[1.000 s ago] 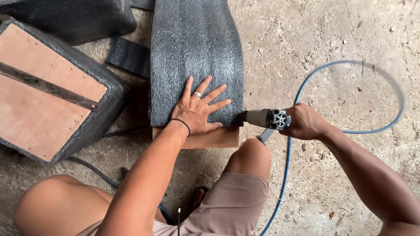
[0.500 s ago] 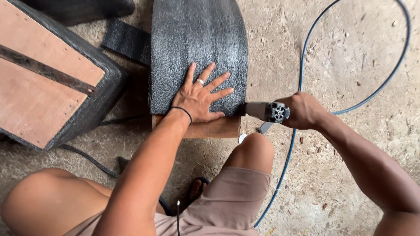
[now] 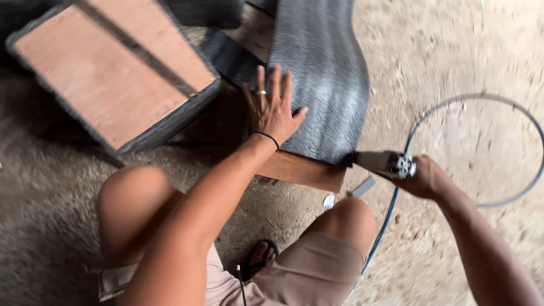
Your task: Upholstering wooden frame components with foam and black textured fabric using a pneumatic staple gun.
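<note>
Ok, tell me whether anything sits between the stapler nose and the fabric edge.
Nothing visible does. The stapler in the right hand meets the fabric edge at the board; the left hand presses farther left.

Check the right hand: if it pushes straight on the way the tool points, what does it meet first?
The right hand holds a hose-fed tool pointing left. Its nose already sits at the edge of the dark grey fabric where that wraps the wooden board, so it likely meets that edge first; motion blur hides whether they touch.

Bare concrete floor (image 3: 453, 51) right of dark sheet (image 3: 323, 68), looped hose (image 3: 481, 102) crossing it
</note>
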